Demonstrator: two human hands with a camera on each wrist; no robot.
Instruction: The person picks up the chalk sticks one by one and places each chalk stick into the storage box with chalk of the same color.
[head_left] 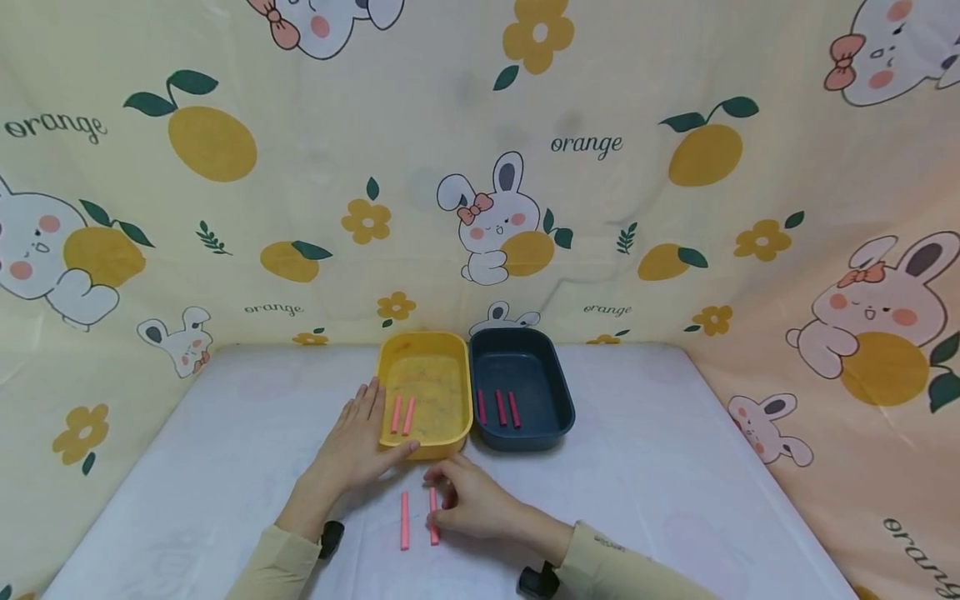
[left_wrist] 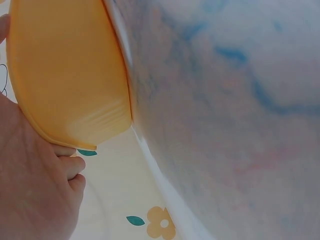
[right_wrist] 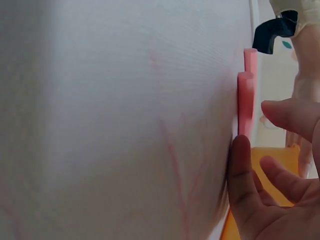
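My left hand (head_left: 358, 450) rests against the near left corner of a yellow tray (head_left: 431, 447), fingers straight along its left side and thumb on the front rim. Two pink chalk-like sticks (head_left: 408, 416) lie inside that tray. On the white table in front of it lie a left pink stick (head_left: 405, 521) and a right pink stick (head_left: 433, 537). Over the right one is my right hand (head_left: 474, 500). In the right wrist view, a fingertip (right_wrist: 241, 145) is at that stick's end, while the thumb (right_wrist: 285, 116) stands apart from it.
A dark blue tray (head_left: 558, 392) stands against the yellow tray's right side, with three pink sticks (head_left: 502, 408) in it. Behind both trays rises a patterned cloth (head_left: 420, 150). The white table (head_left: 637, 500) extends to either side.
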